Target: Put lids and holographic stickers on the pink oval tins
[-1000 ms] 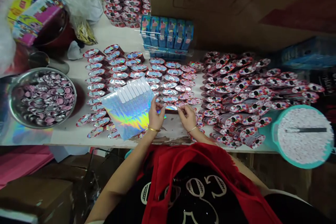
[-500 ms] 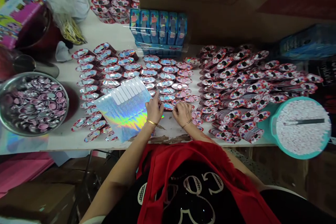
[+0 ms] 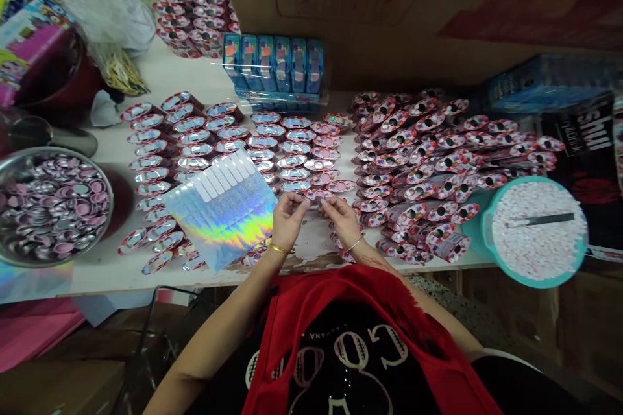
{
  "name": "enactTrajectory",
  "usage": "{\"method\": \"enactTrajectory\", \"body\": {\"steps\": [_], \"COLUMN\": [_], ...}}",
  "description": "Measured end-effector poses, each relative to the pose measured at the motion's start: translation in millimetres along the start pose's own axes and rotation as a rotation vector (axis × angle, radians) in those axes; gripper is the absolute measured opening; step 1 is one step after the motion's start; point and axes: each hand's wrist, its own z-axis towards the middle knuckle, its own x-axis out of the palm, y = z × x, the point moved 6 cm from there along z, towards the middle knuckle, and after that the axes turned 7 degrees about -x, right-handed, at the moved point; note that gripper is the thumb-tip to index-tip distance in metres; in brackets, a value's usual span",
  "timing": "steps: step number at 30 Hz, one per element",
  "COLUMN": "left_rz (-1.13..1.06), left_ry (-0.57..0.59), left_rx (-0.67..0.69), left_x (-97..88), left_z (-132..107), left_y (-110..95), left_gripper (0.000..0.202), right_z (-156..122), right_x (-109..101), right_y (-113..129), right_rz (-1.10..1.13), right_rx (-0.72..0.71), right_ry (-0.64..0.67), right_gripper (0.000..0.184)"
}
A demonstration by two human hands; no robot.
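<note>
My left hand (image 3: 289,215) is closed, thumb and fingertips pinched together, at the front end of the middle rows of oval-topped red-and-white boxes (image 3: 294,160). Opposite it, my right hand (image 3: 342,219) is pinched too, its fingertips a short gap from the left ones. What either pinch holds, if anything, is too small to make out. A pink-centred box top lies just behind the fingertips. Left of my left hand, a shiny rainbow sticker sheet (image 3: 228,207) with white oblong gaps lies over some boxes. Boxes on the left carry silvery oval stickers; several near my right hand show pink discs.
At left stands a metal bowl (image 3: 109,207) of pink-and-silver caps. On the right, boxes with dark holes (image 3: 413,162) are packed closely beside a teal bucket (image 3: 487,227) of white pieces. Blue packs (image 3: 273,65) stand at the back before a large cardboard box (image 3: 370,13).
My left hand's extended index finger has drawn back into a pinch. My right hand has turned into a pinch facing it. The whole view has shifted slightly.
</note>
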Motion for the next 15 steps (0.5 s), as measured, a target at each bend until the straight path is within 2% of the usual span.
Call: {"method": "enactTrajectory", "body": {"steps": [3, 5, 9, 12, 15], "left_rz": [-0.028, 0.036, 0.452, 0.769, 0.922], "left_ry": [-0.054, -0.079, -0.135, -0.183, -0.183], "left_rx": [-0.043, -0.035, 0.101, 0.170, 0.187], "left_x": [3.6, 4.6, 9.8, 14.8, 18.1], "left_z": [11, 19, 32, 36, 38], "left_y": [15, 22, 22, 22, 26], "left_gripper": [0.021, 0.019, 0.013, 0.008, 0.007], "right_z": [6, 11, 18, 20, 21], "right_x": [-9, -17, -28, -27, -23], "right_y": [-1, 2, 9, 9, 6], "right_rz": [-0.016, -0.155, -0.609, -0.877, -1.022], "right_rx": [-0.047, -0.118, -0.284, -0.316, -0.323], "right_ry": [-0.075, -0.094, -0.133, -0.125, -0.095], "right_gripper": [0.032, 0.029, 0.023, 0.020, 0.020]}}
